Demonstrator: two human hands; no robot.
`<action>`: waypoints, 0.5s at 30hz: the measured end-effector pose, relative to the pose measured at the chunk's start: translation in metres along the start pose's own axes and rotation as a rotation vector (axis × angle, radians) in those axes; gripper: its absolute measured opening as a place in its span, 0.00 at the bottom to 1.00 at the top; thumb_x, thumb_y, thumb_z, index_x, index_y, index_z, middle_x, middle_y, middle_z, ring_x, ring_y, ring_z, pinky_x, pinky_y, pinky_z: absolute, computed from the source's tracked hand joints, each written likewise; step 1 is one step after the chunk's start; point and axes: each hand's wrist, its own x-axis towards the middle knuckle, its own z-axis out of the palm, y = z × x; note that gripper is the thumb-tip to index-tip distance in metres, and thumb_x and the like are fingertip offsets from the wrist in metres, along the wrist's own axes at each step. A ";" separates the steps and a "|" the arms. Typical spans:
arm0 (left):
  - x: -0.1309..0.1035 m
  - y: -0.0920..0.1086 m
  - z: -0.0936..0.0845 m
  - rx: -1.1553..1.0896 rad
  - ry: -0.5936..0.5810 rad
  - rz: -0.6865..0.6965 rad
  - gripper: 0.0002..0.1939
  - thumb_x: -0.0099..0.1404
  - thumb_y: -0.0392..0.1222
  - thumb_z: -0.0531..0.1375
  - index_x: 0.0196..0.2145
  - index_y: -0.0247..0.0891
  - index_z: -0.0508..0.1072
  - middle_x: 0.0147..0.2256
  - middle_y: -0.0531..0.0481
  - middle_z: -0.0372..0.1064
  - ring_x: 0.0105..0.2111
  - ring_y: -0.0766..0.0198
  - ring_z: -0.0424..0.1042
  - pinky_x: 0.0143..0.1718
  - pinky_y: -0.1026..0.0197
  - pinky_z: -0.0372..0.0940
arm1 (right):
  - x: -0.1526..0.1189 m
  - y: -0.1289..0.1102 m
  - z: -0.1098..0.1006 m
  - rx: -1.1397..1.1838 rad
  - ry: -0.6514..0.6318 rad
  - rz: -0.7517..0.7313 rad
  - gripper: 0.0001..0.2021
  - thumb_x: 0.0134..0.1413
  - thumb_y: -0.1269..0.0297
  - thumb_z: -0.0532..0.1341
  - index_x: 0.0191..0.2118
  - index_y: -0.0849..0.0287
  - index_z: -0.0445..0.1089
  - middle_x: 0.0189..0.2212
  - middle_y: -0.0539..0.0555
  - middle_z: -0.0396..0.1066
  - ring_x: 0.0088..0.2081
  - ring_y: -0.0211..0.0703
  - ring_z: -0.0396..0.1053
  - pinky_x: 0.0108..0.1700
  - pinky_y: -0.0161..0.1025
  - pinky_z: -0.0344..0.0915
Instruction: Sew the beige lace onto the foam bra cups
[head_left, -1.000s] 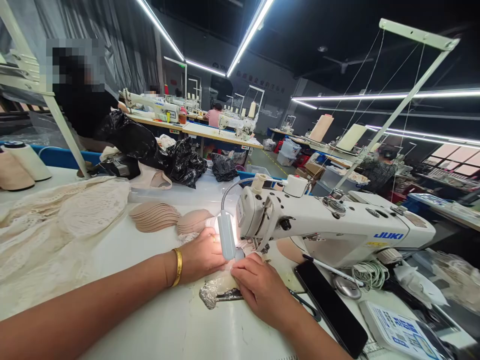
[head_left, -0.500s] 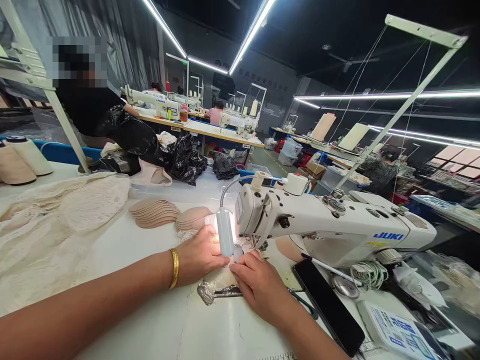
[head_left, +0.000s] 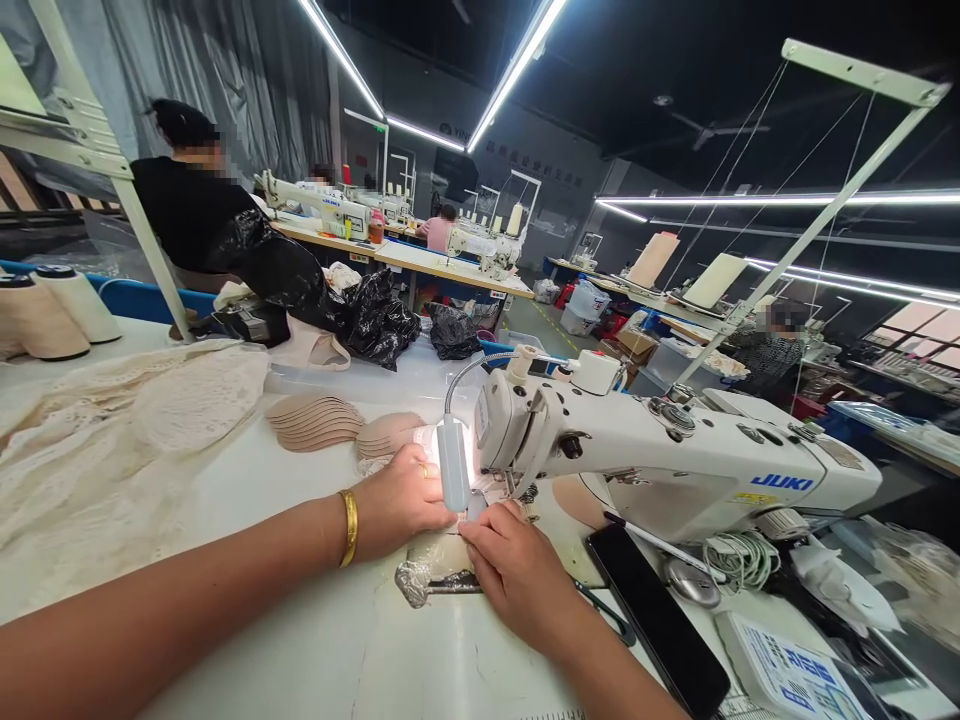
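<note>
A white JUKI sewing machine (head_left: 675, 450) stands in front of me, its needle area lit by a small grey lamp (head_left: 453, 465) on a bendable metal neck. My left hand (head_left: 401, 495), with a gold bracelet at the wrist, presses down pale fabric (head_left: 424, 437) left of the needle; its fingers are closed and partly hidden behind the lamp. Close to the presser foot, my right hand (head_left: 514, 555) has thumb and forefinger pinched at the near edge of this fabric. How much cloth lies between the fingers is hard to see.
Stacked beige cup pads (head_left: 315, 422) and cream lace (head_left: 180, 410) lie to the left. At right are a black phone (head_left: 656, 620), scissors (head_left: 604, 610), coiled cord (head_left: 742, 557) and a box (head_left: 787, 665). Thread cones (head_left: 71, 305) stand far left. A person (head_left: 187, 210) sits beyond.
The view has shifted slightly, so the scene sits a little further right. Both hands keep nearly the same place by the needle. The seated person's head is turned differently.
</note>
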 end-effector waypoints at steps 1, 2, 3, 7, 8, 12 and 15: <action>0.001 -0.002 0.000 0.017 -0.019 0.016 0.11 0.64 0.34 0.63 0.41 0.48 0.79 0.32 0.50 0.76 0.38 0.55 0.71 0.52 0.47 0.53 | 0.000 0.000 0.001 -0.007 0.001 0.002 0.14 0.67 0.75 0.54 0.50 0.57 0.73 0.37 0.55 0.70 0.38 0.48 0.67 0.35 0.40 0.62; 0.002 -0.004 0.001 0.040 -0.044 0.035 0.11 0.63 0.33 0.63 0.41 0.48 0.78 0.33 0.49 0.76 0.38 0.54 0.71 0.52 0.47 0.53 | 0.001 0.000 0.001 -0.012 0.001 0.005 0.15 0.67 0.75 0.54 0.51 0.57 0.73 0.37 0.55 0.70 0.38 0.48 0.67 0.36 0.40 0.62; 0.003 -0.006 0.000 0.063 -0.065 0.050 0.11 0.63 0.32 0.63 0.40 0.47 0.78 0.33 0.49 0.76 0.38 0.54 0.71 0.52 0.47 0.53 | 0.001 0.000 0.002 -0.015 0.000 0.007 0.15 0.67 0.75 0.54 0.52 0.58 0.73 0.38 0.56 0.70 0.38 0.49 0.67 0.36 0.41 0.63; 0.008 -0.003 0.000 0.132 -0.085 0.035 0.12 0.62 0.28 0.61 0.38 0.44 0.76 0.33 0.49 0.76 0.39 0.54 0.71 0.50 0.48 0.52 | 0.001 0.002 0.004 -0.004 -0.007 0.008 0.16 0.67 0.75 0.54 0.54 0.59 0.73 0.38 0.57 0.70 0.39 0.50 0.68 0.36 0.41 0.64; 0.009 -0.001 0.000 0.144 -0.087 0.022 0.12 0.62 0.27 0.61 0.37 0.43 0.75 0.33 0.49 0.76 0.39 0.54 0.71 0.50 0.48 0.52 | 0.001 0.003 0.004 0.004 -0.004 0.003 0.16 0.67 0.75 0.54 0.54 0.59 0.73 0.38 0.57 0.71 0.39 0.50 0.68 0.37 0.42 0.65; 0.012 0.003 -0.005 0.168 -0.079 -0.047 0.14 0.56 0.20 0.58 0.33 0.39 0.72 0.32 0.48 0.74 0.34 0.55 0.70 0.46 0.51 0.54 | 0.000 0.005 0.004 0.091 0.035 -0.018 0.15 0.69 0.73 0.52 0.51 0.58 0.74 0.38 0.57 0.72 0.39 0.50 0.68 0.41 0.44 0.65; 0.005 0.011 -0.019 0.157 -0.060 -0.059 0.15 0.55 0.19 0.56 0.32 0.38 0.70 0.31 0.49 0.72 0.29 0.59 0.68 0.42 0.53 0.56 | 0.001 -0.003 0.001 0.300 0.057 0.098 0.12 0.71 0.68 0.53 0.50 0.57 0.74 0.39 0.57 0.73 0.40 0.50 0.68 0.44 0.46 0.65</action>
